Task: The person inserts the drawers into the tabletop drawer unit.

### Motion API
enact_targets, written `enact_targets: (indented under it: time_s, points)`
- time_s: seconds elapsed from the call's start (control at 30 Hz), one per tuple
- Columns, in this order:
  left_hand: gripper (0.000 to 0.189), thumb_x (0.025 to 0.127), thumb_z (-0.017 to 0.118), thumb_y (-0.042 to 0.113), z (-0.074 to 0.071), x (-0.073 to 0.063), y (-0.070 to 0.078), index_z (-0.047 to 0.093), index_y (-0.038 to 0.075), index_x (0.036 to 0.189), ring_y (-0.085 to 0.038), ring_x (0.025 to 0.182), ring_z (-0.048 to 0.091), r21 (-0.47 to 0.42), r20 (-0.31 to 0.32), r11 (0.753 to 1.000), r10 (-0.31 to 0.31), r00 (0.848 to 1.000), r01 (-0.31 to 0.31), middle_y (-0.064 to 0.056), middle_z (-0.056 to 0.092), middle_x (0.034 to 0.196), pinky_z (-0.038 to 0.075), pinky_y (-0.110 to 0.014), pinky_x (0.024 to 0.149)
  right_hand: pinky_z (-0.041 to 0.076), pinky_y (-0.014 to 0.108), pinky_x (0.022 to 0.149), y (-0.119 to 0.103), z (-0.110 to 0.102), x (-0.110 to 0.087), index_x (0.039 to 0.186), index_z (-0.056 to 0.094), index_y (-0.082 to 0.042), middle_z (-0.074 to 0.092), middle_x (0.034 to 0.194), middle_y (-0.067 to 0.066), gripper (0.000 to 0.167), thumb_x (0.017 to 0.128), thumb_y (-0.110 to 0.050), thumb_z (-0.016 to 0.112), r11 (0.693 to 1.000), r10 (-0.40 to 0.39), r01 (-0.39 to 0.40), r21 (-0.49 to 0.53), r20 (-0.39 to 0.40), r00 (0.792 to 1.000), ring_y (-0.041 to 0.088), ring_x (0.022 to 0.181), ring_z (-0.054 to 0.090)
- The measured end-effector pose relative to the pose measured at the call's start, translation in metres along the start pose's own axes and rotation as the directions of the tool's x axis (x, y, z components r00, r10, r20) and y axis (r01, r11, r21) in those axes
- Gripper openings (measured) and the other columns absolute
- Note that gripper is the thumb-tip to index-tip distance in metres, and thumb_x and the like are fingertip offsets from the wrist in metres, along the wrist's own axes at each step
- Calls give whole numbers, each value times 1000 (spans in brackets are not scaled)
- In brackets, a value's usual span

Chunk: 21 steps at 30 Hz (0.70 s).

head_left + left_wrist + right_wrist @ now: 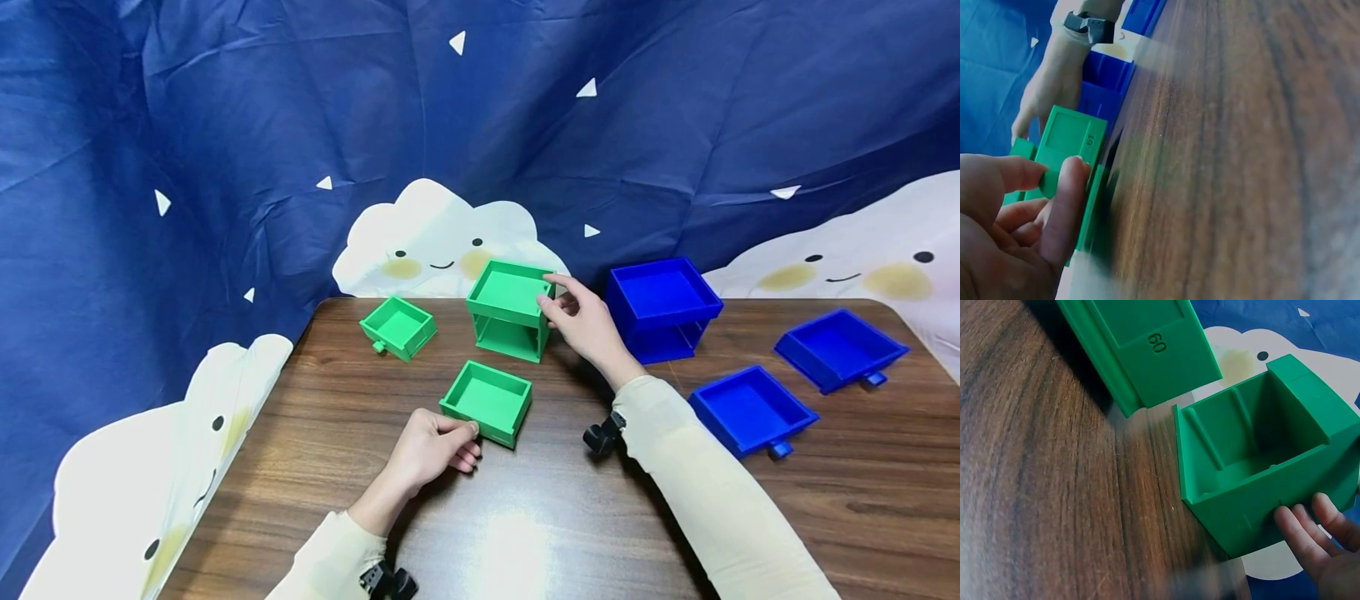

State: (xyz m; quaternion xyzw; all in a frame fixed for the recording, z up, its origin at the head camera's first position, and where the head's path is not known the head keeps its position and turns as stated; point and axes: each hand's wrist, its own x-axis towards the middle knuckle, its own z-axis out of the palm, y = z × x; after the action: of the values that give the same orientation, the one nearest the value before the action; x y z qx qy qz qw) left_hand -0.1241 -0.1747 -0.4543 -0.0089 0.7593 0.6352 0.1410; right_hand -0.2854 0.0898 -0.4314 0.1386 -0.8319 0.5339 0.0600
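Observation:
My left hand [431, 450] pinches the small front knob [1049, 182] of a green drawer [491, 400] between thumb and finger. The drawer is an open-topped box with raised digits on its face, held close over the table in front of a green cabinet [508, 314]. That cabinet stands upright, with a shallow tray top and an open slot facing me. At its upper right side, my right hand [588, 325] holds the wall near the rim, several fingers [1300, 534] against the outer side; its thumb is hidden in the right wrist view.
A smaller green drawer [397, 325] lies to the left of the green cabinet. Right of my right hand stands a blue cabinet [663, 292]. Two blue drawers, a nearer one [752, 408] and a farther one [842, 348], lie on the wooden table [600, 525]. A blue curtain [247, 108] hangs behind.

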Motion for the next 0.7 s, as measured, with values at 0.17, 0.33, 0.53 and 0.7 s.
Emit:
enact_targets:
  time_s: [0.17,0.33,0.53,0.7]
  points:
    - [25,103,67,5,1,4,1,77,-17,106,-8,56,71,-4,-14,1000,3,1000,-3,-25,77,78,66,-29,62,58,24,75,0,-1,0,153,60,-14,73,105,18,50,108,-34,67,1000,2,-2,-4,4,1000,47,94,76]
    - [25,102,67,5,3,9,2,77,-17,106,-8,55,71,-9,-27,1000,5,1000,-5,-21,78,77,65,-28,61,58,24,75,-1,-1,0,153,60,-15,73,106,18,50,108,-34,67,1000,6,-6,-5,2,1000,47,94,76]
    - [25,103,67,6,5,14,4,77,-17,106,-8,55,71,-8,-32,1000,16,999,-16,-24,78,78,65,-29,61,58,22,75,0,-1,0,153,59,-13,72,107,19,50,108,-32,67,1000,10,-10,3,1,1000,45,92,77]
    - [25,103,67,5,5,18,4,77,-17,106,-8,54,70,-7,-41,1000,19,999,-19,-23,78,78,65,-28,61,57,22,75,-1,0,0,153,60,-12,72,106,18,49,108,-30,68,1000,10,-10,-1,-3,1000,40,89,77]
